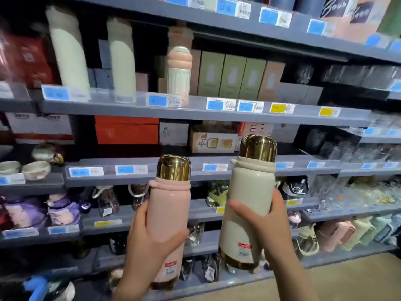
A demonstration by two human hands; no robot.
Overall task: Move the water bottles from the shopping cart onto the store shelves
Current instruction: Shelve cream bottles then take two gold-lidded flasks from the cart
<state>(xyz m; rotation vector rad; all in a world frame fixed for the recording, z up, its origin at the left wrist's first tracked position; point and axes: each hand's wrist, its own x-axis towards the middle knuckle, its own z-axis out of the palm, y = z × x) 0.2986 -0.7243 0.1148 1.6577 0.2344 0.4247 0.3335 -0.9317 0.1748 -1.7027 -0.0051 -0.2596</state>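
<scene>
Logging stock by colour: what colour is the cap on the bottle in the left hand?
Shiny gold, on the pink bottle in the left hand; head view.

Your left hand (149,233): bare, no glove, ring or watch showing.
Your right hand (265,222): bare as well, nothing worn on its fingers.
Your forearms: both uncovered as far as the bottom edge, no sleeve or cuff showing.
Your fingernails: too blurred to tell.

no legible text on the blurred shelf price tags (157,100) or boxes (213,139)
</scene>
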